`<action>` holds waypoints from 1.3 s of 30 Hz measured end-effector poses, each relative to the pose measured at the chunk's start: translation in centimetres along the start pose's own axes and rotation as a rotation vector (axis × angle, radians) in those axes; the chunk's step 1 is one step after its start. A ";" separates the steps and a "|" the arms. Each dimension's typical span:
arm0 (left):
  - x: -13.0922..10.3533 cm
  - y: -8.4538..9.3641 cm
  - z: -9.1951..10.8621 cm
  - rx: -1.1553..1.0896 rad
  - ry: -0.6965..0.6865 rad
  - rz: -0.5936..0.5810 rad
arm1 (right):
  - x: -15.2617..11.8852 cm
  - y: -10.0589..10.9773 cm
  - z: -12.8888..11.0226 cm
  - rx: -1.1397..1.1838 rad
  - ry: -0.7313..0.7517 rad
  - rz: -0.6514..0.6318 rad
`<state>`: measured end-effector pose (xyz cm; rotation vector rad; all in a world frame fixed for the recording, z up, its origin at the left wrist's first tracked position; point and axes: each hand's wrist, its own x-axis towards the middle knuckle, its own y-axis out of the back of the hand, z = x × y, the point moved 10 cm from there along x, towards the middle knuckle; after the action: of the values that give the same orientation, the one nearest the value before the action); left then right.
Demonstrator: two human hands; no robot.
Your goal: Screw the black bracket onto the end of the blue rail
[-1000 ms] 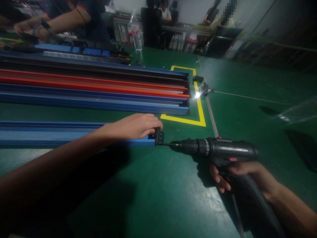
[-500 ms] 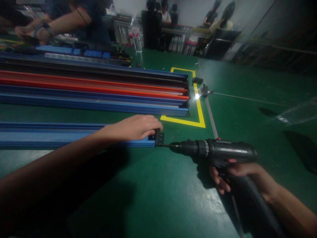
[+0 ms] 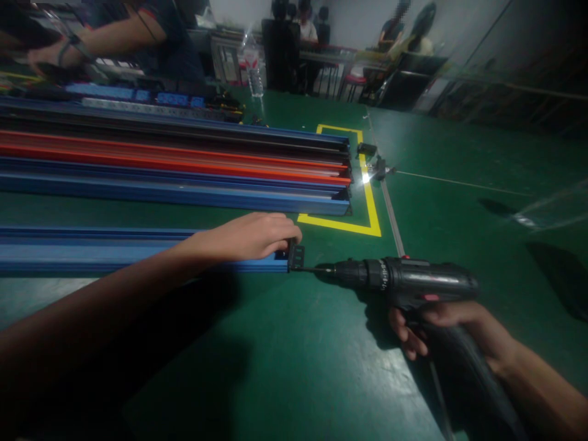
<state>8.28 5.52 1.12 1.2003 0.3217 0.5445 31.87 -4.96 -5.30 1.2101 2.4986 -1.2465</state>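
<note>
The right hand (image 3: 463,313) has its grip around the drill (image 3: 432,280); the left hand (image 3: 257,236) holds, in narrow grip, the end plate (image 3: 293,256) at right of the blue rail (image 3: 101,250).

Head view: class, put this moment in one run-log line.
left hand: on end of blue rail | right hand: gripping black drill | bit: at black bracket

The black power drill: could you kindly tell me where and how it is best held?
Likely by its long black handle, from the near right, where the right hand grips it: the handle slants toward the viewer, clear of the slim dark bit pointing left.
</note>
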 end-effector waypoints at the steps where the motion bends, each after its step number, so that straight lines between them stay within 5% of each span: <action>1: 0.0 0.0 0.0 0.001 0.000 -0.002 | 0.0 0.1 0.0 -0.003 -0.001 0.006; 39: 0.0 0.0 -0.1 0.005 -0.001 0.011 | 0.1 -0.5 -0.3 0.005 -0.022 -0.027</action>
<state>8.19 5.57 1.10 1.2074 0.3156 0.5534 31.55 -4.84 -4.81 1.1617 2.5061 -1.2662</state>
